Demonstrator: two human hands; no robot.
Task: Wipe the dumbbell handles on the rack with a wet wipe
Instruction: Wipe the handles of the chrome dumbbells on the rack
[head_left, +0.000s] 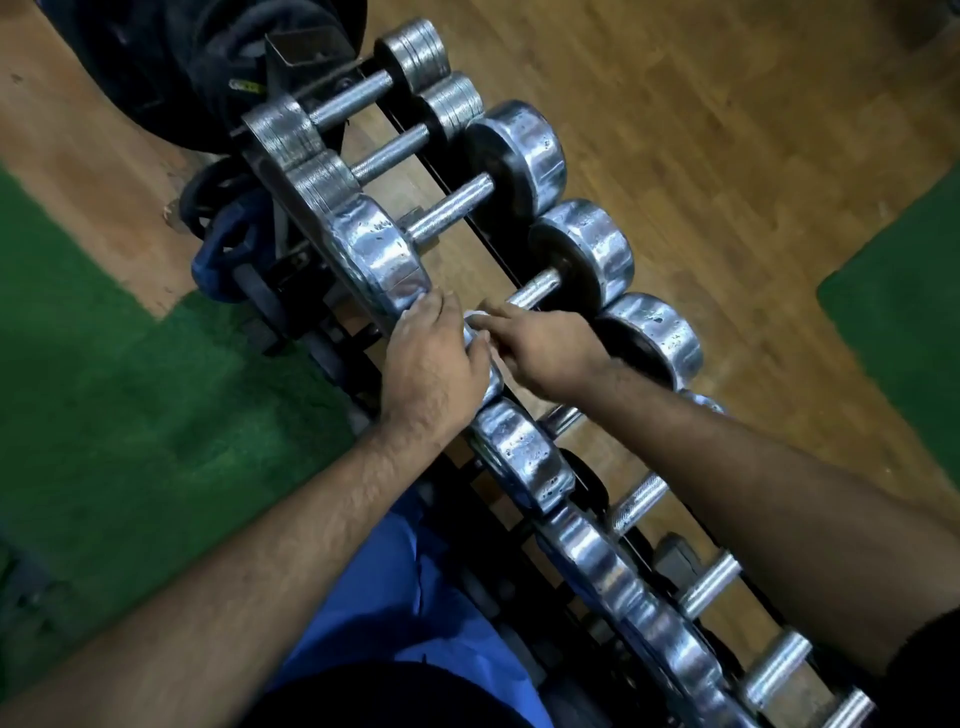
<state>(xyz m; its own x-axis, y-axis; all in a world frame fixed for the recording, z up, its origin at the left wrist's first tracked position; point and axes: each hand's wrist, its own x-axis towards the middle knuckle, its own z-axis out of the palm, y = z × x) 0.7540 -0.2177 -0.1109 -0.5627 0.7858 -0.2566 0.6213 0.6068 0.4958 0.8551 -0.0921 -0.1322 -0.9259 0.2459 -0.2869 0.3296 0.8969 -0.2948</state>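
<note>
A black rack (483, 236) runs diagonally from upper left to lower right and carries several chrome dumbbells. My left hand (434, 358) rests over the near head of a middle dumbbell, fingers curled over its rim. My right hand (540, 345) grips that dumbbell's handle (537, 288) close to the near head, with a white wet wipe (480, 325) bunched under its fingers. Only the far part of this handle shows past the fingers. Bare knurled handles (449, 213) lie further up the rack, and more handles (636, 501) lie below.
Black and blue weight plates (228, 244) stand stacked at the rack's upper left end. Wooden floor (727, 130) lies beyond the rack, with green matting (130, 374) on the left and far right. My blue trousers (410, 587) are at the bottom.
</note>
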